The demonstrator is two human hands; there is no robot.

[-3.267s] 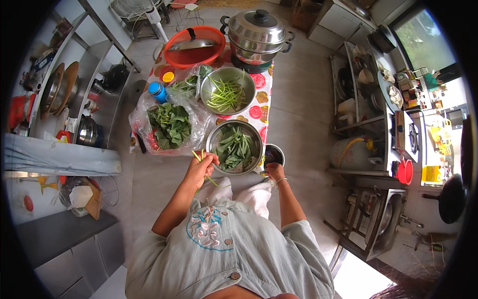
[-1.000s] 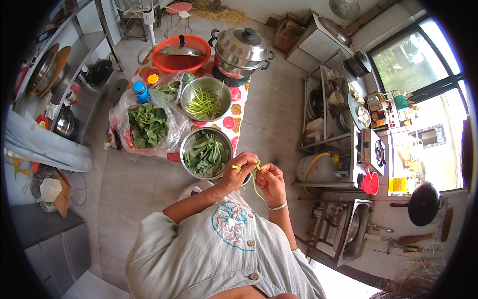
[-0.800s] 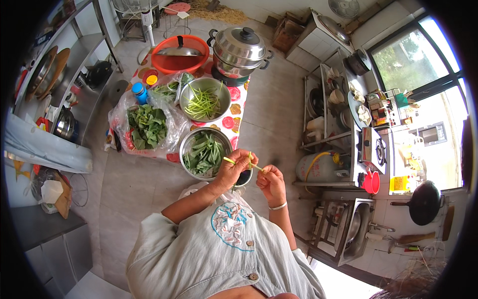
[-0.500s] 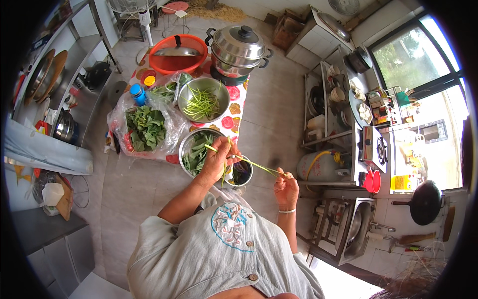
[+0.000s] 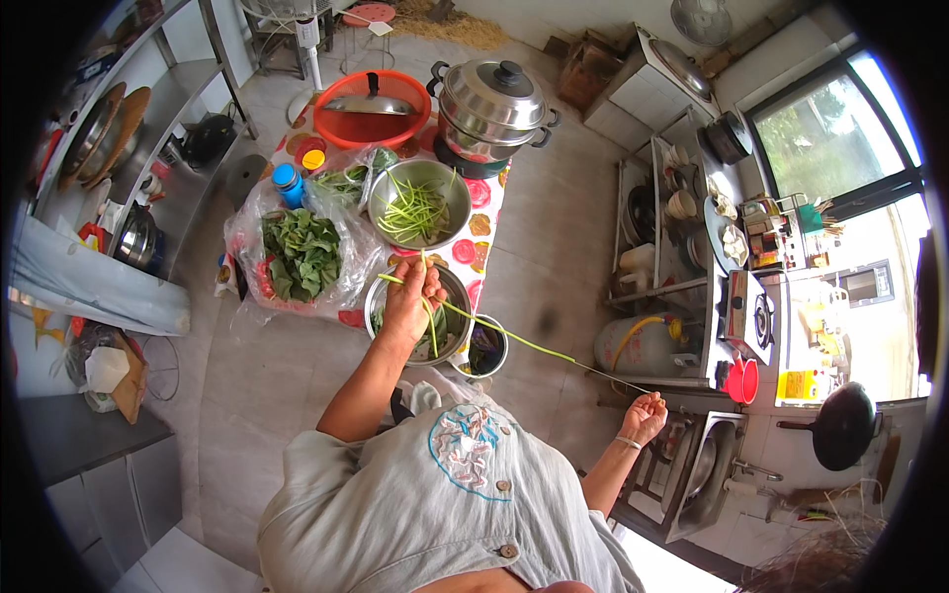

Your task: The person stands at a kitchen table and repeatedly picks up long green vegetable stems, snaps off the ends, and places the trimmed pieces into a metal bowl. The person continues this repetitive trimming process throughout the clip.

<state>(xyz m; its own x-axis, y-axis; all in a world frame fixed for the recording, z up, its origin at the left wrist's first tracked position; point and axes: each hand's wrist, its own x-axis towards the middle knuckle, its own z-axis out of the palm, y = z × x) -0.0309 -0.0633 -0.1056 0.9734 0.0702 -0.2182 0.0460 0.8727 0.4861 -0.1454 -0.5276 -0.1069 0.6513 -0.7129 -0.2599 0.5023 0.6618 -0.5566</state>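
We count, clock centred on the left hand (image 5: 408, 304): one right hand (image 5: 646, 419) at 4, low and well apart. Steel bowls, two: the stem bowl (image 5: 466, 206) at 12, holding more cut green lengths than we can number, and the leaf bowl (image 5: 459, 294) under the left hand, partly hidden by it. One small round pot (image 5: 505, 354) at 4, contents dark. One clear bag (image 5: 358, 249) of leafy greens (image 5: 300, 259) at 10; one blue-lidded bottle (image 5: 288, 185) between 10 and 11; one orange basin (image 5: 346, 128) near 12, one metal lid (image 5: 364, 105) across it; one steamer pot (image 5: 494, 97) at 1. Bench (image 5: 480, 225), one, under a flower-patterned cloth.

Between the hands, one long stem (image 5: 524, 343): slim, bright green, slightly bowed, running out towards 4. A thin pale strand (image 5: 609, 378) carries on from its far tip. We see the left fingers curled tight, pinching the stem, other green ends jutting at 12, 9 and 6. Right fingertips pinch the strand's end.
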